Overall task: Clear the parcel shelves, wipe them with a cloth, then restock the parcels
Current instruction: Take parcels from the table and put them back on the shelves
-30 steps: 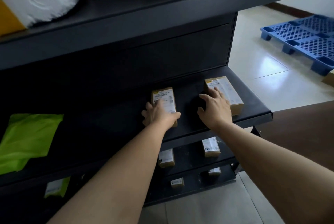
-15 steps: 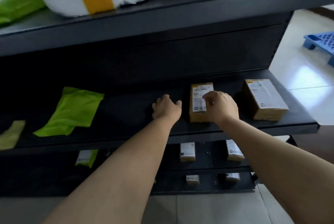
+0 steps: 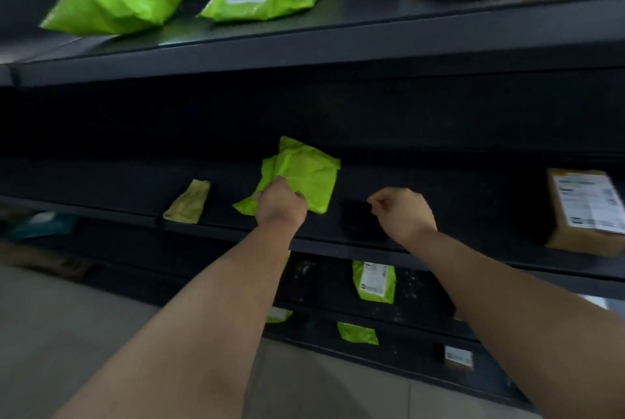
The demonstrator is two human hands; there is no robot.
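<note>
Your left hand (image 3: 281, 203): fingers clamp near edge of green mailer (image 3: 306, 175); rest lies on shelf (image 3: 456, 202) beyond fingertips. Your right hand (image 3: 404, 212): fingers curled together, empty. Likely shifting parcels; next needs firm pinch, clean lift.

Blurred brown box (image 3: 587, 212), partly beyond the right edge
</note>
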